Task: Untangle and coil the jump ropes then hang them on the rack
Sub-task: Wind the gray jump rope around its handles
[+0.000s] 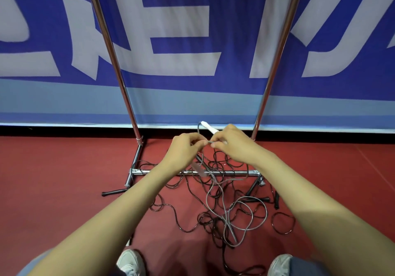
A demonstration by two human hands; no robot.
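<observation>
Floor: red court (64, 168); black ropes (205, 220) tangled at rack (145, 171) base;
Hands: left hand (183, 147) and right hand (233, 145) pinch grey rope (208, 141); right also grips white handle (210, 128)

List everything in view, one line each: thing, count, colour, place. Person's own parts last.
grey jump rope: one, grey with a white handle, from the hands down to loops on the floor
black jump ropes: count unclear, black, tangled on the floor around the rack's base
black handles: several, black, at the tangle's edges
rack: one, chrome, standing before the banner
banner: one, blue and white, behind the rack
floor: red
shoes: two, pale, bottom edge
left hand: pinches the grey rope
right hand: pinches the grey rope by its handle
</observation>
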